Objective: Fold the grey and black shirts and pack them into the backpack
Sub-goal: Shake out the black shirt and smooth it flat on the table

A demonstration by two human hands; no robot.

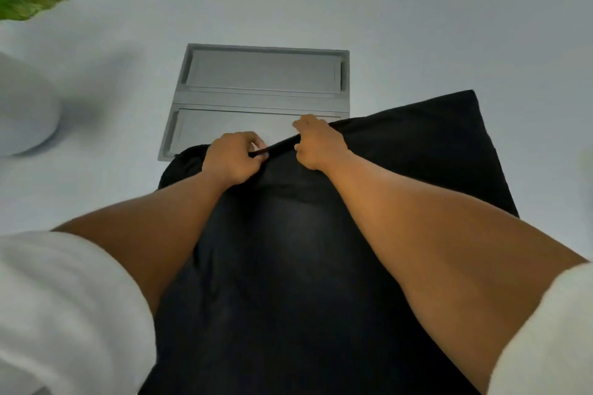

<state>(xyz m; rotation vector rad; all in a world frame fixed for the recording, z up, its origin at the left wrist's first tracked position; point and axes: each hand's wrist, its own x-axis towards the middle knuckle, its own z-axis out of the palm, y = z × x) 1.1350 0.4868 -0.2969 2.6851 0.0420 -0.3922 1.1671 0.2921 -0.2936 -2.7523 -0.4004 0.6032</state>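
Note:
The black shirt (288,266) lies spread on the white table (417,26), running from the bottom of the view up to the middle. My left hand (232,157) pinches its far edge with curled fingers. My right hand (316,143) grips the same edge a little to the right, and the edge is lifted into a thin ridge between both hands. A folded part of the black shirt reaches out to the right (449,144). No grey shirt and no backpack are in view.
A grey metal hatch with two recessed panels (261,86) is set into the table just beyond my hands. A white round pot (22,112) with a green leaf (25,5) stands at the far left.

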